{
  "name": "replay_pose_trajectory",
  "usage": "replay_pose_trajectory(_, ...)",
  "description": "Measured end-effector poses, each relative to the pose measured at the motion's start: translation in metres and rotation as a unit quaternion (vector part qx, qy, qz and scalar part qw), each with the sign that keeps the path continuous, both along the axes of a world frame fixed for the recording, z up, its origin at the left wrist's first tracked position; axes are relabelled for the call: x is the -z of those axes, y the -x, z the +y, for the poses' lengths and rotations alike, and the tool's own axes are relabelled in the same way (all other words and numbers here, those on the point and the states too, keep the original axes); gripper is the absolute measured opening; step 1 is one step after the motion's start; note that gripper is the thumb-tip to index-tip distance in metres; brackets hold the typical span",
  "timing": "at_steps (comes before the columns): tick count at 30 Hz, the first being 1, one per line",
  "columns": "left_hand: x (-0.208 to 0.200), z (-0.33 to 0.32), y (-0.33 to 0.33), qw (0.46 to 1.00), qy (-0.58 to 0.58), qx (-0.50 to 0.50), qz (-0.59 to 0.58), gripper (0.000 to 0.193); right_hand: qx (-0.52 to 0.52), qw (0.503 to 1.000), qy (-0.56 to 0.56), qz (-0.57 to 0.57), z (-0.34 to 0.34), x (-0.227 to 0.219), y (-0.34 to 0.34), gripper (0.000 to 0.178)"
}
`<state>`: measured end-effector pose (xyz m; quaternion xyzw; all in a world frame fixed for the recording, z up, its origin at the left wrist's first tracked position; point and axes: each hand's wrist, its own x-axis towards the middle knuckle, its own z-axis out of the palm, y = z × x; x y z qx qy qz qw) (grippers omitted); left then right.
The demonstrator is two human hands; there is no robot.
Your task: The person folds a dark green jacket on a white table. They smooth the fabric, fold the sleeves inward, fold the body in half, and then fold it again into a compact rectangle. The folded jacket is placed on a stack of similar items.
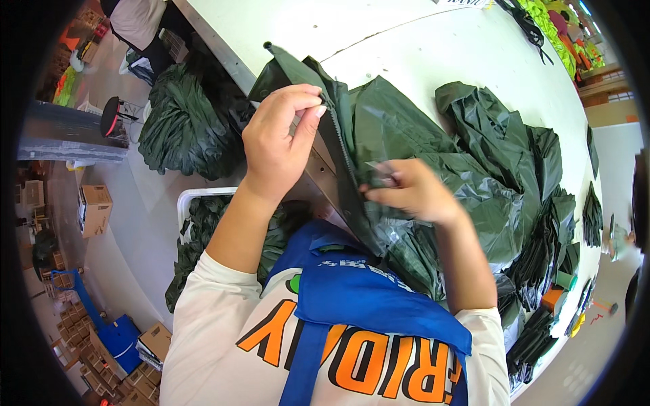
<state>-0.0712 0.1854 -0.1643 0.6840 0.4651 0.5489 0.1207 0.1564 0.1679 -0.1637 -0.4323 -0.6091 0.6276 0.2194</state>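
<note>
A dark green waterproof garment (399,118) with a zipper (342,149) along its edge hangs over the table's near edge in front of me. My left hand (281,135) is closed in a pinch on the upper part of the zippered edge, thumb against forefinger. Lower down and to the right, my right hand (413,189) is blurred by motion close to the zipper. Its fingers are curled around something small and greyish that I cannot make out.
More dark green garments lie heaped on the white table (413,47) to the right. A white bin (186,203) of green fabric stands at my left, below a large green bundle (183,122). Cardboard boxes (95,206) are on the floor. Another person (139,24) is at far left.
</note>
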Motion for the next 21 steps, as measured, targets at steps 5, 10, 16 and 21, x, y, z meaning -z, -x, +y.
replay_pose_trajectory(5,-0.002,-0.001,-0.005,0.989,-0.063,0.078,0.112,0.012,0.543,0.793,-0.125,0.247,0.037,-0.033,-0.152,0.022)
replay_pose_trajectory(10,-0.014,-0.003,-0.036,0.975,-0.083,0.177,0.11,0.013,0.353,0.918,-0.17,0.053,0.008,-0.051,-0.099,0.018)
replay_pose_trajectory(16,-0.033,-0.015,-0.068,0.968,-0.095,0.218,0.081,0.015,0.236,0.963,-0.1,0.089,-0.016,-0.054,-0.031,0.018)
replay_pose_trajectory(21,-0.033,-0.016,-0.069,0.968,-0.091,0.219,0.081,0.016,0.233,0.966,-0.099,0.06,-0.019,-0.059,-0.031,0.015)
